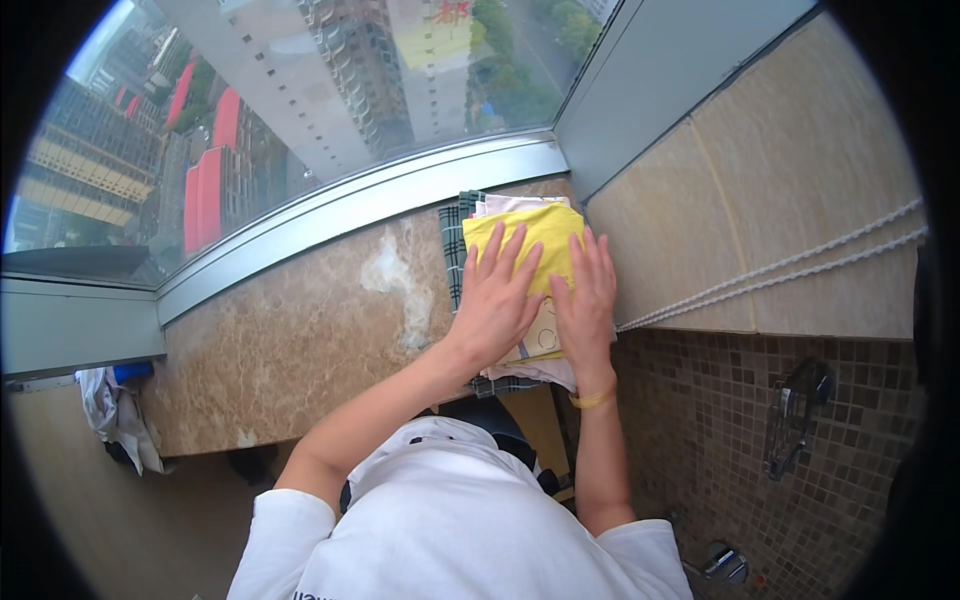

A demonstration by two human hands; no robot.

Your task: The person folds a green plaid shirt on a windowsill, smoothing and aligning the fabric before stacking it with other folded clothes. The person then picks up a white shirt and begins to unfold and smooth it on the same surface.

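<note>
A folded yellow garment (525,225) lies on top of a stack of folded cloth by the window. Its lower part, pale with a printed drawing, shows between my wrists. My left hand (496,300) rests on its left side, palm down with the fingers spread. On the right side lies my right hand (586,300), also palm down, thumb apart from the fingers. Pale pink cloth (551,371) sticks out beneath the yellow piece. Under that, a dark green checked cloth (452,259) shows along the left edge. My palms hide part of the top garment.
The stack sits on a brown marble windowsill (300,337) against a metal window frame (360,195). White bead cords (772,277) cross the tiled wall (675,247) at right. Crumpled cloth (112,412) hangs at the sill's left end. A chrome fixture (795,420) is mounted on mosaic tiles.
</note>
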